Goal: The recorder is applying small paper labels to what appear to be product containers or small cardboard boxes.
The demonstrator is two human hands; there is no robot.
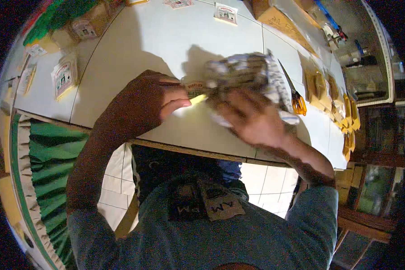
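Head view: a small flat packet (195,91) with a printed face and a bright yellow lower edge sits at the near middle of the desk (126,49), between the two hands. The left hand (168,96) grips its left side, thumb toward the near edge and fingers curled behind. Just beside its right side is the right hand (252,117), its fingers blurred and bent over a crumpled cloth (243,72); whether they close on the fabric I cannot tell. Soft and loosely bunched, the cloth is whitish with dark patterning. Near its right side lie scissors (297,96) with slim, dark, pointed blades and looped orange handles. Farther right, plump brown packets (321,87) stand in a row in clear, glossy wrapping. Smooth white tiles with thin straight joints surface the desk. To the left lies a rectangular printed packet (64,78); below the desk's left edge hangs green fabric (56,157) in gathered, rippling folds
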